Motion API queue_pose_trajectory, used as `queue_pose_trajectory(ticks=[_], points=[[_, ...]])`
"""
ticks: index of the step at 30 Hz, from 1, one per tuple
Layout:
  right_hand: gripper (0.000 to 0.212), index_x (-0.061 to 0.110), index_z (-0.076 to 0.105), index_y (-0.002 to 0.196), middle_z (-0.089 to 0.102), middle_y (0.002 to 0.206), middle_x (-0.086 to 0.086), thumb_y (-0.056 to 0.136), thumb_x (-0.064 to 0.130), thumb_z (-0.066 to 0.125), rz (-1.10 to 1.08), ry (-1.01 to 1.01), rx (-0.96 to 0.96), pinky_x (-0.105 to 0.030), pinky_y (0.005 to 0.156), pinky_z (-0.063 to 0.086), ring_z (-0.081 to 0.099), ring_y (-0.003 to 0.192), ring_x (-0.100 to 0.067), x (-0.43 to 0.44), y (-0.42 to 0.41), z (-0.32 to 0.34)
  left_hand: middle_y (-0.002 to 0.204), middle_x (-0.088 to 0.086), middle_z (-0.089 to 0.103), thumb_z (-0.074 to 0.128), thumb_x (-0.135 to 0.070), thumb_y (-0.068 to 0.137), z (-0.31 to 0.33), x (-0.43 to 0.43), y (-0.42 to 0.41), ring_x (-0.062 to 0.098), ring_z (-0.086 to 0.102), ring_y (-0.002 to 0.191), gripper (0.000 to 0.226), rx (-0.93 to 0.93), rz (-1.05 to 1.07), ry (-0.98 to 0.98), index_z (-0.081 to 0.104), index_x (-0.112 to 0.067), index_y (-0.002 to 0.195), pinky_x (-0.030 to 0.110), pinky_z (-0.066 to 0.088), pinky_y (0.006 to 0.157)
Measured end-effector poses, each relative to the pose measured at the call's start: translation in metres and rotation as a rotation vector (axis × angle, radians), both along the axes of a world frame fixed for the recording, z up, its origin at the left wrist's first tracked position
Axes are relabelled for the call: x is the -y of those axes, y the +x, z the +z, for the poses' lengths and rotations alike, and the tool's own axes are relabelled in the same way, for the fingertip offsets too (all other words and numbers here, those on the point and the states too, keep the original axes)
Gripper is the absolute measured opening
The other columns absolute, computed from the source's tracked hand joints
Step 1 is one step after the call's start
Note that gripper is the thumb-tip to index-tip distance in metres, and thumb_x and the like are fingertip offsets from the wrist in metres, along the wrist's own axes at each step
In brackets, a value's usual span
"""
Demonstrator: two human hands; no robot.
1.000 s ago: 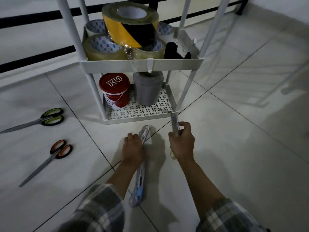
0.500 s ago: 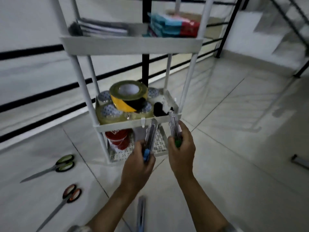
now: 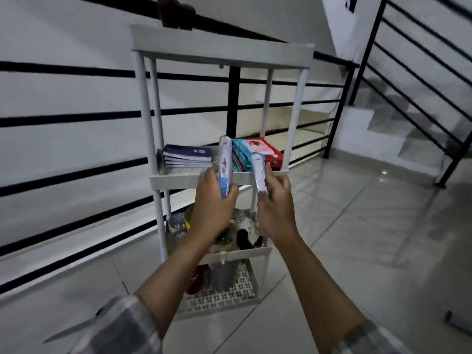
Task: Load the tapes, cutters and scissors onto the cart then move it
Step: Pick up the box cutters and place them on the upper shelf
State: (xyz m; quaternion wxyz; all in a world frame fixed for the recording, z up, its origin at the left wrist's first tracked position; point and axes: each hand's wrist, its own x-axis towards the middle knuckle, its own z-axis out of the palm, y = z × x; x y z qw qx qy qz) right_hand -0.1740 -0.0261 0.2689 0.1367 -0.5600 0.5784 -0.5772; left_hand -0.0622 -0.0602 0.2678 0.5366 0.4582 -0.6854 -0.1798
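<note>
A white tiered cart stands against a black railing. My left hand grips a packaged cutter upright, its tip in front of the cart's second shelf. My right hand holds another packaged cutter upright just to the right. Both hover at the front edge of that shelf. Tape rolls lie on the third shelf, mostly hidden behind my hands. A scissor blade shows on the floor at lower left.
Blue notebooks and a teal-and-red stack of books fill the second shelf. A grey container and a red tub sit on the bottom shelf. A dark object rests on top. Stairs rise at the right.
Both hands picked cutters up off the floor and rose from beside the bottom shelf to the second shelf. The view tilted up with them.
</note>
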Motion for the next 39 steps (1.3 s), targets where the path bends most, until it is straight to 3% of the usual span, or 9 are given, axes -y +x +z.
queue_pose_trajectory(ticks=[4, 8, 13, 18, 21, 27, 31, 34, 39], points=[[0.051, 0.015, 0.035, 0.146, 0.034, 0.135, -0.008, 0.096, 0.004, 0.038, -0.01, 0.079, -0.049, -0.03, 0.099, 0.046, 0.046, 0.121, -0.024, 0.012, -0.004, 0.024, 0.131, 0.022, 0.037, 0.046, -0.03, 0.092, 0.039, 0.047, -0.006, 0.03, 0.046, 0.109, 0.044, 0.187, 0.024, 0.272, 0.045, 0.002, 0.122, 0.029, 0.037, 0.083], [0.043, 0.019, 0.04, 0.136, 0.05, 0.129, -0.007, 0.095, 0.009, 0.048, 0.012, 0.08, 0.011, -0.009, 0.063, 0.05, 0.054, 0.113, -0.02, 0.012, -0.01, 0.032, 0.126, 0.024, 0.051, 0.051, -0.021, 0.091, 0.057, 0.087, -0.014, 0.035, 0.05, 0.114, 0.037, 0.32, 0.024, 0.36, 0.052, 0.002, 0.119, 0.035, 0.043, 0.086], [0.027, 0.025, 0.049, 0.107, 0.057, 0.122, -0.007, 0.092, 0.004, 0.054, -0.004, 0.057, 0.09, -0.022, 0.069, 0.051, 0.058, 0.107, -0.021, 0.006, -0.019, 0.032, 0.121, 0.02, 0.06, 0.052, -0.017, 0.091, 0.055, 0.112, -0.02, 0.033, 0.057, 0.108, 0.026, 0.425, 0.005, 0.418, 0.059, 0.001, 0.108, 0.039, 0.047, 0.094], [0.03, 0.023, 0.053, 0.116, 0.058, 0.125, -0.003, 0.091, 0.009, 0.058, -0.029, 0.039, 0.126, -0.009, 0.058, 0.046, 0.06, 0.102, -0.014, 0.001, -0.03, 0.027, 0.121, 0.017, 0.06, 0.052, -0.028, 0.09, 0.056, 0.112, -0.029, 0.03, 0.057, 0.107, 0.034, 0.568, -0.094, 0.467, 0.06, -0.003, 0.112, 0.031, 0.044, 0.079], [0.035, 0.021, 0.053, 0.121, 0.058, 0.125, -0.003, 0.09, 0.007, 0.059, 0.01, 0.025, 0.106, -0.007, 0.057, 0.05, 0.06, 0.093, -0.006, 0.002, -0.032, 0.03, 0.129, 0.017, 0.054, 0.037, -0.031, 0.097, 0.057, 0.109, -0.023, 0.029, 0.052, 0.115, 0.038, 0.533, -0.194, 0.514, 0.053, -0.006, 0.122, 0.034, 0.042, 0.096], [0.055, 0.018, 0.047, 0.134, 0.052, 0.13, -0.005, 0.084, 0.002, 0.065, 0.054, 0.049, -0.004, -0.031, 0.086, 0.057, 0.056, 0.114, -0.016, 0.011, -0.017, 0.052, 0.118, 0.013, 0.059, 0.044, -0.018, 0.095, 0.056, 0.104, 0.0, 0.029, 0.053, 0.107, 0.029, 0.725, -0.16, 0.339, 0.061, -0.007, 0.115, 0.028, 0.036, 0.079], [0.06, 0.011, 0.045, 0.137, 0.036, 0.131, -0.005, 0.083, 0.008, 0.069, 0.025, 0.104, -0.183, -0.029, 0.096, 0.05, 0.052, 0.111, -0.016, 0.027, -0.002, 0.067, 0.115, 0.018, 0.06, 0.044, -0.014, 0.092, 0.053, 0.1, 0.021, 0.03, 0.054, 0.099, 0.028, 0.668, -0.057, 0.156, 0.064, -0.003, 0.109, 0.029, 0.036, 0.075], [0.055, 0.009, 0.049, 0.135, 0.039, 0.13, -0.008, 0.084, 0.014, 0.069, 0.005, 0.14, -0.313, -0.031, 0.105, 0.042, 0.053, 0.113, -0.022, 0.046, 0.008, 0.074, 0.115, 0.02, 0.054, 0.04, -0.023, 0.092, 0.037, 0.1, 0.044, 0.035, 0.049, 0.108, 0.033, 0.838, 0.232, -0.063, 0.058, -0.001, 0.11, 0.041, 0.039, 0.086], [0.031, 0.004, 0.063, 0.117, 0.056, 0.121, -0.015, 0.088, 0.015, 0.064, -0.029, 0.204, -0.511, -0.029, 0.092, 0.041, 0.053, 0.112, -0.027, 0.088, 0.03, 0.063, 0.152, 0.015, 0.024, 0.017, -0.036, 0.096, 0.017, 0.103, 0.052, 0.025, 0.018, 0.142, 0.055, 0.957, 0.197, 0.148, 0.034, -0.005, 0.139, 0.046, 0.018, 0.113]])
